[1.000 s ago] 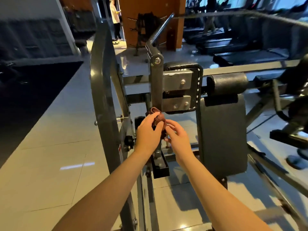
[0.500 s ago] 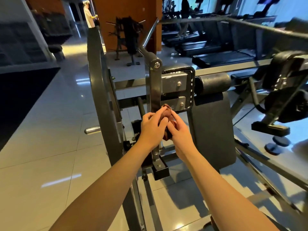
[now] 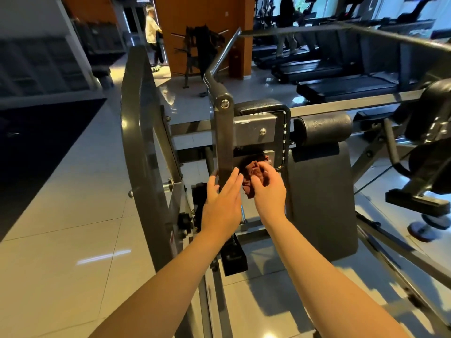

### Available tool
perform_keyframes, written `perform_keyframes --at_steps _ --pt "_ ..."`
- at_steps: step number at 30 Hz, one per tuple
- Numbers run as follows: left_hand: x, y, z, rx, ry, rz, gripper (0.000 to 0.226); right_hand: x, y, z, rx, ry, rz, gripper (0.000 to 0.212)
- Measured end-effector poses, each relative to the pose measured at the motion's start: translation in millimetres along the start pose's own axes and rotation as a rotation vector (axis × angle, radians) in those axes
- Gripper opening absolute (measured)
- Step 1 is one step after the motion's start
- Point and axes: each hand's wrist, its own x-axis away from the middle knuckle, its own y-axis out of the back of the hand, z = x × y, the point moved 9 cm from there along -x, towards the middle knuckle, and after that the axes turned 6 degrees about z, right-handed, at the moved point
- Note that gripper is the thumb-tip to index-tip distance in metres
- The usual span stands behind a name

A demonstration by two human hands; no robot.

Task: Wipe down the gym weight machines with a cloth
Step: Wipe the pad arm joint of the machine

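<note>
A grey steel weight machine (image 3: 136, 147) with black pads fills the middle of the view. Its upright lever arm (image 3: 223, 140) runs down from a bolt to my hands. My right hand (image 3: 267, 189) grips a bunched dark red cloth (image 3: 253, 172) against the lower metal bracket beside that arm. My left hand (image 3: 220, 203) is spread with straight fingers around the lever arm's lower end, thumb on its left side. The cloth covers most of the lower bracket.
A black back pad (image 3: 319, 198) stands right of my hands, with a roll pad (image 3: 322, 128) above it. Treadmills (image 3: 341, 79) line the back right. A person (image 3: 152, 32) stands far back by an orange wall. Shiny tiled floor (image 3: 61, 215) lies to the left.
My left hand has let go of the cloth and spread open onto the lever arm. My right hand carried the cloth up and right onto the lower bracket.
</note>
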Motion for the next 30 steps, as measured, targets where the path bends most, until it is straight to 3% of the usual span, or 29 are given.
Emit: perform_keyframes --at_steps 4,7,12,21,26,30 --pt "-3.2 2.8 10.0 0.048 0.040 -0.035 0.051 1.5 -24.7 2.8 0.094 0.070 0.129 0.034" --pt "-0.2 9.4 2.2 0.013 -0.003 -0.048 0.050 -4.4 -8.6 5.4 0.151 0.112 0.059 0.034" --pt "0.5 8.6 -0.8 0.080 0.040 -0.034 0.049 -9.6 14.9 -5.5 0.050 0.014 -0.093 0.038" --pt "0.2 12.1 5.5 0.135 0.049 -0.121 0.044 -9.1 -15.7 1.2 0.152 0.063 0.141 0.038" --pt "0.6 7.2 4.8 0.138 0.037 -0.097 0.044 -4.8 27.7 -15.2 0.023 -0.009 -0.084 0.038" --pt "-2.2 5.0 10.0 0.142 0.045 -0.100 0.044 -6.4 0.5 -12.9 0.012 -0.010 0.011 0.039"
